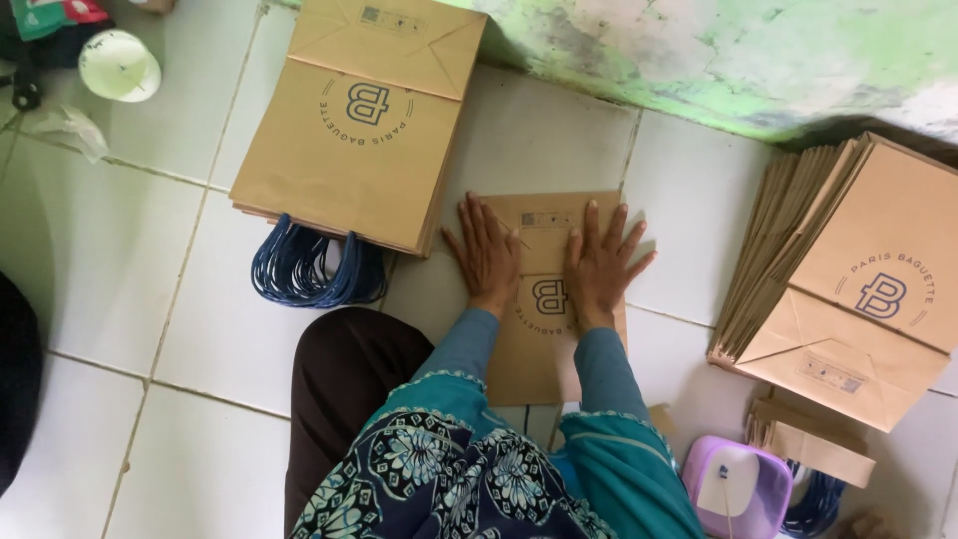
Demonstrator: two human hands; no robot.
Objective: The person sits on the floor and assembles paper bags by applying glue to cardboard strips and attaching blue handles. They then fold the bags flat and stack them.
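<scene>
A flat brown paper bag (539, 344) lies on the white tiled floor in front of me. My left hand (486, 252) presses palm-down on its left side, fingers spread. Beside it, my right hand (601, 265) lies flat on the bag's right side, fingers apart too. Both hands rest on the bag near its folded bottom end and grip nothing.
A stack of finished brown bags (354, 140) with blue cord handles (304, 271) lies at the upper left. Another stack of flat bags (848, 279) sits at the right. A purple-and-white box (736, 489), brown paper strips (813, 444), a white cap (119, 66) and a green stained wall (718, 60) surround them.
</scene>
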